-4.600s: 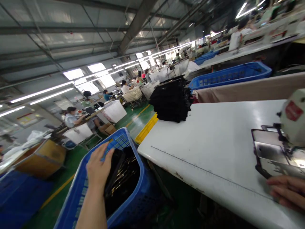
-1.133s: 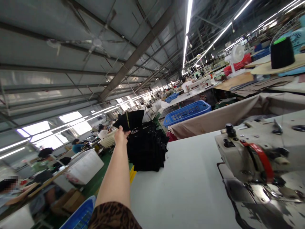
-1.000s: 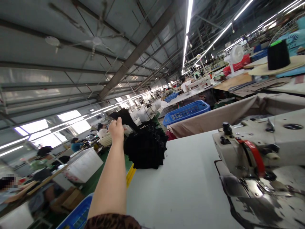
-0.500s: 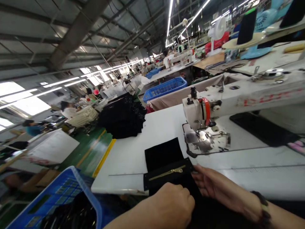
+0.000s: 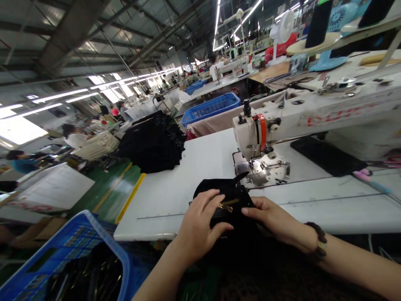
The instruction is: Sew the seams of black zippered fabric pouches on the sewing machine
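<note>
A black fabric piece (image 5: 208, 186) with a gold-coloured zipper (image 5: 226, 207) lies at the front edge of the white sewing table (image 5: 203, 156). Over its left part my left hand (image 5: 199, 225) rests with fingers stretched and thumb apart, touching the cloth near the zipper pull. The right edge of the fabric is pinched in my right hand (image 5: 274, 217), thumb on top and the other fingers partly hidden; a dark bracelet is on that wrist. Just beyond the cloth stands the sewing machine (image 5: 250, 136), its metal needle plate close to the fabric's far corner.
A stack of black fabric pieces (image 5: 152, 144) sits at the table's far left. Below left, a blue basket (image 5: 125, 261) holds dark pieces. A black phone-like slab (image 5: 327, 156) lies under the machine arm. Another blue basket (image 5: 213, 109) stands behind the table.
My left hand has gone from a closed fist to spread fingers over the fabric. The cloth's far flap is now folded or bunched nearer the zipper. The view has shifted slightly.
</note>
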`<state>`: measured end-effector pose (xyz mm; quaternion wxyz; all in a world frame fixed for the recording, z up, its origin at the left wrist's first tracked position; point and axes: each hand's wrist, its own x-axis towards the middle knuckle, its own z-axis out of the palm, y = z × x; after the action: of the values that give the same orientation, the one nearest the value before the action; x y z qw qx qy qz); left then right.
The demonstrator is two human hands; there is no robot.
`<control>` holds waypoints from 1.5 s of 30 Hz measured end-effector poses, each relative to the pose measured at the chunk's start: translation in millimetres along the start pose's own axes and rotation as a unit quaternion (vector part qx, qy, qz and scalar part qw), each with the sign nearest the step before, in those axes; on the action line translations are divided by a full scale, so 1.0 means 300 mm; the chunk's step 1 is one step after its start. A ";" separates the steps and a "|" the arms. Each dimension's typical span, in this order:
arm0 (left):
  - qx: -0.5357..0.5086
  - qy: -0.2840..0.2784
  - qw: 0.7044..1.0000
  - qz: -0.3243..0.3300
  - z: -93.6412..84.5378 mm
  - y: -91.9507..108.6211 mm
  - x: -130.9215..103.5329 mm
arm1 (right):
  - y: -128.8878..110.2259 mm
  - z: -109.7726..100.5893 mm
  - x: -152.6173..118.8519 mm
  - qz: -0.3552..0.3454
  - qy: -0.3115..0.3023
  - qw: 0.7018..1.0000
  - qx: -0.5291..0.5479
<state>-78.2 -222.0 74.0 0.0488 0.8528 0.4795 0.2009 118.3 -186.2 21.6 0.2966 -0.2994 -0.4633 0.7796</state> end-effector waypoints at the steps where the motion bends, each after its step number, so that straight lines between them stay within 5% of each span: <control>1: 0.023 0.004 1.000 0.003 0.000 -0.008 0.005 | -0.017 0.002 -0.006 -0.010 -0.004 1.000 0.001; 7: 0.046 -0.021 0.997 0.064 -0.087 0.023 0.049 | -0.156 0.029 -0.049 -0.158 -0.042 0.971 -0.176; 12: -0.112 -0.081 0.990 -0.018 -0.172 0.072 0.087 | -0.209 0.050 -0.080 -0.236 0.049 0.917 -0.317; 15: -0.246 -0.119 0.958 -0.092 -0.152 0.070 0.095 | -0.204 0.041 -0.075 -0.254 0.097 0.896 -0.352; 19: -0.424 -0.174 0.876 -0.148 -0.096 0.035 0.097 | -0.196 0.030 -0.062 -0.158 0.060 0.920 -0.354; 21: -0.455 -0.188 0.858 -0.147 -0.079 0.017 0.102 | -0.197 0.033 -0.056 -0.149 0.070 0.916 -0.365; 32: -0.333 -0.111 0.928 -0.126 -0.052 0.005 0.165 | -0.201 0.045 -0.029 -0.201 0.082 0.884 -0.414; 45: -0.434 -0.107 0.859 -0.248 0.009 0.001 0.171 | -0.191 0.019 0.005 -0.217 0.087 0.881 -0.411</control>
<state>-53.6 -178.9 86.9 0.5135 0.6140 0.5314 0.2775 123.7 -165.7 75.1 0.3480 -0.3531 -0.7676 0.4061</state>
